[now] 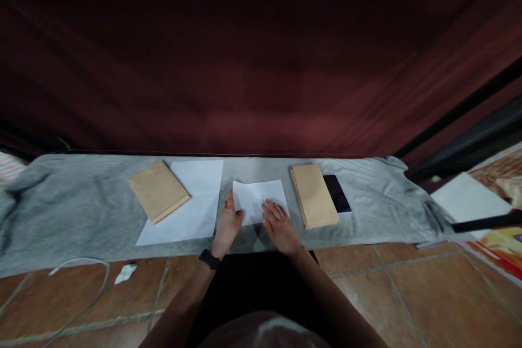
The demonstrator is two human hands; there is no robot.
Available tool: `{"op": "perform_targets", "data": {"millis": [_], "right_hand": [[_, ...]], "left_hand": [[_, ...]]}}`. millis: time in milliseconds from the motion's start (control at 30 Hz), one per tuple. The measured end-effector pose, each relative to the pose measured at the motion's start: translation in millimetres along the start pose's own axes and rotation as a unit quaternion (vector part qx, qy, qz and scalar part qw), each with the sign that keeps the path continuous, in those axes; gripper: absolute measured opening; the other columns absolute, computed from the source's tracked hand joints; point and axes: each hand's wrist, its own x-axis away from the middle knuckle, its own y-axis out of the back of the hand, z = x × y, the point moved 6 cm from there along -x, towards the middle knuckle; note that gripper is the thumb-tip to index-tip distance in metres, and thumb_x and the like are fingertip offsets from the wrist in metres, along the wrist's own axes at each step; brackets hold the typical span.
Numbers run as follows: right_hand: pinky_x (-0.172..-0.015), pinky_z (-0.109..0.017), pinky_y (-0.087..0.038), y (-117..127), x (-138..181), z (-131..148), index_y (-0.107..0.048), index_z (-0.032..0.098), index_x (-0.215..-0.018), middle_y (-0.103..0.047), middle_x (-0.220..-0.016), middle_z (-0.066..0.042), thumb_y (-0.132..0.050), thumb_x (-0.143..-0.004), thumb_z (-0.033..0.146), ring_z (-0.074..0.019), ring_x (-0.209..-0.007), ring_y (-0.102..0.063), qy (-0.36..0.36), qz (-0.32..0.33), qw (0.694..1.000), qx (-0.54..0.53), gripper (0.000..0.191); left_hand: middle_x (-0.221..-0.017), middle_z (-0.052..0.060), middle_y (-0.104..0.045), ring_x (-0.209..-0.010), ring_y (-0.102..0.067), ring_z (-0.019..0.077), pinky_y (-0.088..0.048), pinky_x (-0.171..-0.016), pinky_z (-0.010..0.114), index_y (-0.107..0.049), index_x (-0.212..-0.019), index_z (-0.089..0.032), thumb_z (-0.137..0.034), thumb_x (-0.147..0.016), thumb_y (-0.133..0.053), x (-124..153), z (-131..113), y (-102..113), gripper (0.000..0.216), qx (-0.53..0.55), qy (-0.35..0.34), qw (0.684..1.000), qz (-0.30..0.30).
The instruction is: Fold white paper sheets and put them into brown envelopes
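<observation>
A folded white sheet of paper (255, 196) lies on the grey cloth in front of me, its upper left edge slightly raised. My left hand (229, 223) rests at the paper's left edge, index finger stretched upward and thumb out over the sheet. Flat on the lower right part of the paper lies my right hand (279, 224), its fingers extended. To the left, a larger white sheet (204, 190) is partly covered by a tan envelope-like packet (159, 191). On the right, a thicker tan book-like packet (315, 196) sits beside a dark phone (337, 193), hiding part of it.
Grey cloth (379, 201) covers the long, narrow surface, with a dark red curtain (261, 92) behind it. Below on the tiled floor (359, 293) are a white cable (106, 277) and a crumpled tissue (125, 273). A white board (471, 198) stands at the far right.
</observation>
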Motion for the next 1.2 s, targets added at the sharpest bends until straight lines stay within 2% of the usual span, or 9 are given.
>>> {"op": "perform_targets", "data": {"millis": [100, 167, 233, 333, 433, 733, 900, 1033, 1200], "right_hand": [[-0.124, -0.054, -0.024, -16, 4, 1, -0.047, 0.025, -0.15, -0.041, -0.159, -0.006, -0.047, -0.103, 0.036, -0.0271, -0.149, -0.036, 0.05, 0.032, 0.99, 0.128, 0.048], [-0.123, -0.055, -0.025, -21, 6, -2, -0.047, 0.026, -0.15, -0.04, -0.16, -0.005, -0.05, -0.103, 0.037, -0.0282, -0.148, -0.036, 0.059, 0.036, 0.983, 0.172, 0.049], [-0.123, -0.055, -0.026, -25, 8, -3, -0.049, 0.025, -0.149, -0.042, -0.159, -0.007, -0.051, -0.102, 0.036, -0.0292, -0.148, -0.037, 0.068, 0.039, 0.978, 0.192, 0.048], [-0.123, -0.054, -0.027, -25, 7, -1, -0.052, 0.019, -0.146, -0.05, -0.152, -0.012, -0.053, -0.1, 0.034, -0.0306, -0.147, -0.039, 0.084, 0.038, 0.975, 0.2, 0.048], [-0.122, -0.053, -0.029, -22, 8, 2, -0.054, 0.019, -0.145, -0.055, -0.148, -0.014, -0.054, -0.1, 0.034, -0.0292, -0.145, -0.042, 0.09, 0.028, 0.975, 0.2, 0.047], [-0.123, -0.062, -0.017, -10, 32, 6, -0.041, 0.032, -0.153, -0.042, -0.159, -0.005, -0.049, -0.103, 0.041, -0.0303, -0.146, -0.039, 0.086, 0.045, 0.979, 0.18, 0.051], [-0.122, -0.063, -0.017, -9, 36, 7, -0.042, 0.034, -0.152, -0.042, -0.159, -0.004, -0.051, -0.102, 0.04, -0.0314, -0.146, -0.039, 0.074, 0.038, 0.979, 0.185, 0.051], [-0.123, -0.061, -0.019, -9, 37, 5, -0.046, 0.035, -0.15, -0.044, -0.157, -0.003, -0.047, -0.104, 0.038, -0.0285, -0.145, -0.041, 0.074, 0.024, 0.982, 0.173, 0.046], [-0.121, -0.049, -0.031, -2, 24, -10, -0.052, 0.023, -0.147, -0.056, -0.149, -0.007, -0.032, -0.107, 0.029, -0.0208, -0.14, -0.048, 0.029, -0.024, 0.991, 0.127, 0.045]], "left_hand": [[-0.156, 0.024, -0.041, -0.143, -0.04, 0.0395, -0.036, -0.114, 0.06, -0.031, -0.156, -0.009, -0.027, -0.097, -0.047, 15, -24, 5, 0.064, -0.104, -0.075, 0.99, -0.064], [-0.163, 0.02, -0.031, -0.152, -0.025, 0.0372, -0.028, -0.12, 0.059, -0.032, -0.157, -0.012, -0.031, -0.101, -0.042, 23, -46, -5, 0.06, -0.133, -0.168, 0.975, -0.059], [-0.164, 0.015, -0.03, -0.154, -0.021, 0.0324, -0.025, -0.123, 0.055, -0.032, -0.157, -0.015, -0.035, -0.103, -0.039, 26, -62, -24, 0.058, -0.137, -0.251, 0.958, -0.006], [-0.16, 0.013, -0.04, -0.151, -0.032, 0.0259, -0.029, -0.122, 0.049, -0.034, -0.156, -0.016, -0.039, -0.105, -0.033, 21, -68, -53, 0.056, -0.134, -0.308, 0.937, 0.093], [-0.159, 0.011, -0.042, -0.149, -0.035, 0.0227, -0.029, -0.122, 0.047, -0.034, -0.156, -0.017, -0.04, -0.106, -0.03, 7, -61, -64, 0.056, -0.14, -0.313, 0.931, 0.127], [-0.16, 0.007, -0.041, -0.152, -0.028, 0.026, -0.022, -0.124, 0.05, -0.043, -0.153, -0.022, -0.036, -0.104, -0.034, -40, -40, -56, 0.052, -0.172, -0.285, 0.941, 0.061], [-0.161, 0.006, -0.039, -0.153, -0.027, 0.0258, -0.021, -0.125, 0.05, -0.043, -0.153, -0.024, -0.037, -0.103, -0.035, -53, -41, -55, 0.052, -0.172, -0.272, 0.945, 0.056], [-0.162, 0.009, -0.037, -0.153, -0.026, 0.0249, -0.023, -0.125, 0.049, -0.044, -0.152, -0.018, -0.034, -0.104, -0.034, -33, -44, -45, 0.051, -0.167, -0.272, 0.946, 0.054], [-0.162, 0.007, -0.038, -0.153, -0.027, 0.0226, -0.022, -0.126, 0.049, -0.041, -0.153, -0.021, -0.034, -0.104, -0.037, 30, -41, -38, 0.051, -0.168, -0.345, 0.918, 0.096]]}}
